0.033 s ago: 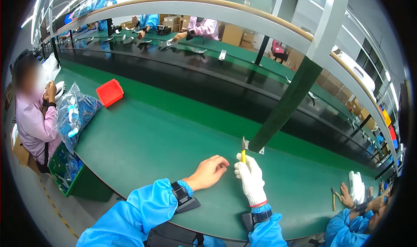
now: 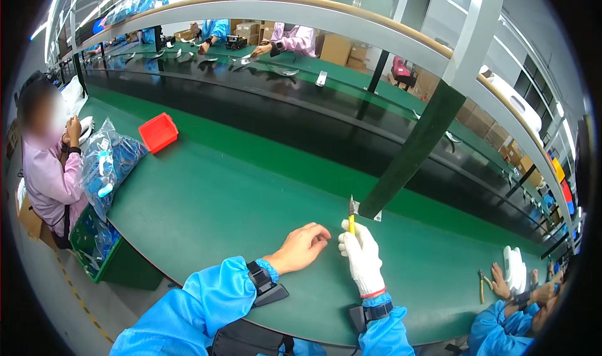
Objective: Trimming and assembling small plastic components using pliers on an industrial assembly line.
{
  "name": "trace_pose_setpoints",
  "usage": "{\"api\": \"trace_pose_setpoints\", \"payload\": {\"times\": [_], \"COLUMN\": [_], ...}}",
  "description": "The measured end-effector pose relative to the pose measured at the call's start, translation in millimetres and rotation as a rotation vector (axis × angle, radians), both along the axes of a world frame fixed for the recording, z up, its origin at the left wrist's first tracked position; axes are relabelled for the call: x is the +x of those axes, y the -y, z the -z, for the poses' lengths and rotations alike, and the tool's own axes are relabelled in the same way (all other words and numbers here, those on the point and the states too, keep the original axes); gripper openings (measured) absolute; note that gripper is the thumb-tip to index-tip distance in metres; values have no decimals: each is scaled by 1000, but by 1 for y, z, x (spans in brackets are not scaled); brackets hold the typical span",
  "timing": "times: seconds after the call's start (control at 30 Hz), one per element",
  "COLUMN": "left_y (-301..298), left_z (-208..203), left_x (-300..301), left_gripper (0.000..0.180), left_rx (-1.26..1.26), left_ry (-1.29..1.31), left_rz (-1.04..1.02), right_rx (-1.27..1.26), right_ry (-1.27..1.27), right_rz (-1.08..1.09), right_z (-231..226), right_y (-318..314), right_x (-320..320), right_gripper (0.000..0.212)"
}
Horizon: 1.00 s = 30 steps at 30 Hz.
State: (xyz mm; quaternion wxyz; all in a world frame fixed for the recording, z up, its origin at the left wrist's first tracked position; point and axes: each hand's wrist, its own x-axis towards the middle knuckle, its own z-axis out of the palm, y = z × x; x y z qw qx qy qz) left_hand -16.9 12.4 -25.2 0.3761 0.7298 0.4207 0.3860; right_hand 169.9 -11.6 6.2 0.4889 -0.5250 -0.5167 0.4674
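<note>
In my gloved right hand (image 2: 361,254) is a yellow-handled tool (image 2: 352,223) with a slim, dark metal tip pointing up and away from me. The white knitted glove has a red cuff edge, and its fingers are closed around the handle. Just left of it, my bare left hand (image 2: 301,248) hovers over or rests on the green tabletop (image 2: 207,212), fingers loosely bent and nothing visible in them. Its fingertips point toward the glove without touching it. Both my sleeves are blue, with a black band at each wrist.
A green post (image 2: 414,149) rises beyond my right hand. A red bin (image 2: 158,133) and a clear bag of blue parts (image 2: 110,165) lie left, above a green crate (image 2: 122,262). At right, pliers (image 2: 483,287) and a white part (image 2: 515,270) are near a co-worker's hand (image 2: 500,282).
</note>
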Motion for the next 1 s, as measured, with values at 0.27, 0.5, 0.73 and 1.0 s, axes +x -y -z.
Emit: {"api": "trace_pose_setpoints", "payload": {"times": [0.27,0.5,0.73,1.0], "left_y": [-2,0,-1,0], "left_z": [-1,-7,-5,6], "left_x": [2,4,3,6], "left_gripper": [16,15,15,20], "left_rx": [1,-48,-38,-189], "left_ry": [-3,23,13,302], "left_rz": [-16,-30,-27,78], "right_rx": [-10,-13,102,312], "right_ry": [-60,-47,102,245], "right_rz": [10,41,59,102], "right_z": [3,8,19,8], "right_y": [-1,-2,-7,2], "right_x": [3,6,7,8], "right_gripper": [33,34,38,55]}}
